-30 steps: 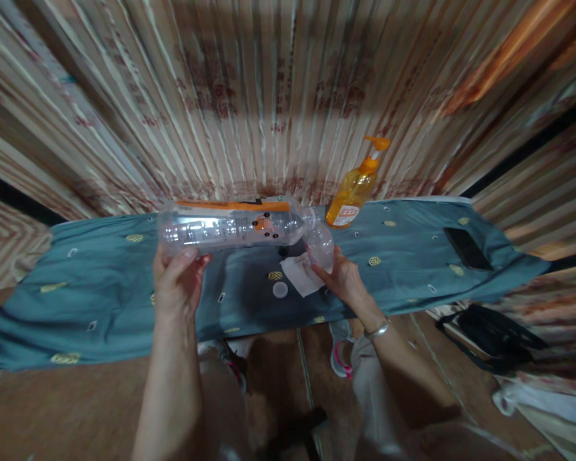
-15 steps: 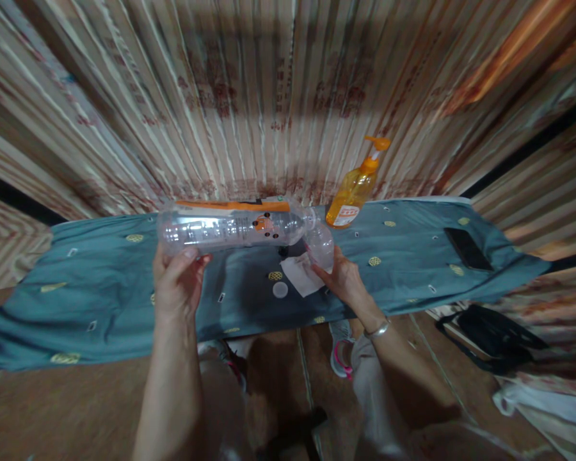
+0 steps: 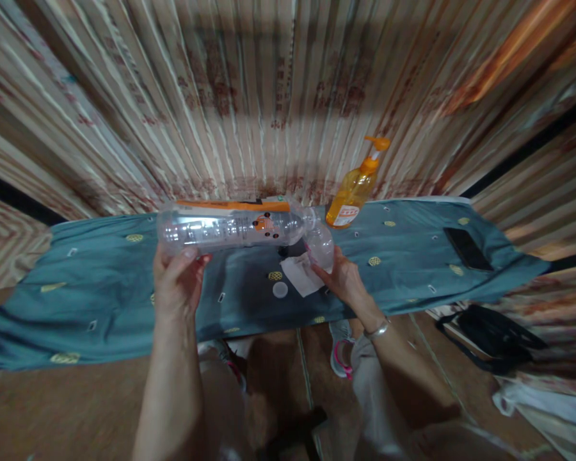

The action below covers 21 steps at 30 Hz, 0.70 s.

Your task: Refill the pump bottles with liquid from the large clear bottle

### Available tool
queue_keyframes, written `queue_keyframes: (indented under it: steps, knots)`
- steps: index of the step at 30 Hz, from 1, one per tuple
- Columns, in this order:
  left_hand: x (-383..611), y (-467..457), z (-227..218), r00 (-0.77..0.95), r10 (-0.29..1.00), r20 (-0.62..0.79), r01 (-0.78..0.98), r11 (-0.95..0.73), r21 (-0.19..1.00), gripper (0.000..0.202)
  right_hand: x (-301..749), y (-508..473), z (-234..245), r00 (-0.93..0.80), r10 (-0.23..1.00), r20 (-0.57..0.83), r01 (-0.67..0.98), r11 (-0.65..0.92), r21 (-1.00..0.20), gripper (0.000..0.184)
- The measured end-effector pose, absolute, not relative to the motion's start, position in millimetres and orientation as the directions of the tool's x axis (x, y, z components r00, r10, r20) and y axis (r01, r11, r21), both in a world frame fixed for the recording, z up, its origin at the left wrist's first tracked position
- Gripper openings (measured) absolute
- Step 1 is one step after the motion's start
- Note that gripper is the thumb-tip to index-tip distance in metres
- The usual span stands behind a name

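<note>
A large clear plastic bottle point(image 3: 221, 227) with an orange-edged label lies sideways in the air above the cloth. My left hand point(image 3: 180, 275) grips it near its base, thumb along the underside. At its neck, on the right, is a small clear plastic bottle point(image 3: 320, 246), tilted, their mouths meeting. My right hand point(image 3: 343, 275) holds this small bottle from the right and below. Under it, a white piece of paper point(image 3: 302, 274) lies on the cloth. A round translucent cap point(image 3: 280, 290) rests left of the paper. Whether any liquid is passing between the bottles I cannot tell.
An orange pump bottle point(image 3: 350, 198) stands at the back, right of the bottles. A dark phone point(image 3: 467, 248) lies on the right of the green patterned cloth point(image 3: 110, 275). Pleated curtains point(image 3: 269, 96) hang behind. A black bag point(image 3: 492, 336) sits low at the right.
</note>
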<state>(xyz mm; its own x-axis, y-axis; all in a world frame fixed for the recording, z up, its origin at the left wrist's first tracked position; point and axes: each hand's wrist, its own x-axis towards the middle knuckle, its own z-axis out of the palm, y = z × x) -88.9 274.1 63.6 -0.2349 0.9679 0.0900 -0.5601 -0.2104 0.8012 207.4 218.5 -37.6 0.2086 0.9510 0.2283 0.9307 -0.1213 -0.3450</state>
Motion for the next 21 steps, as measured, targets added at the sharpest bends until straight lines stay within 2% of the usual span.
queue_keyframes:
  steps: [21]
  knots:
    - [-88.4,274.4,63.1,-0.238,0.967,0.095,-0.554,-0.215,0.804,0.062,206.8,218.7,-37.1,0.210,0.952,0.225,0.929,-0.122,-0.349,0.063]
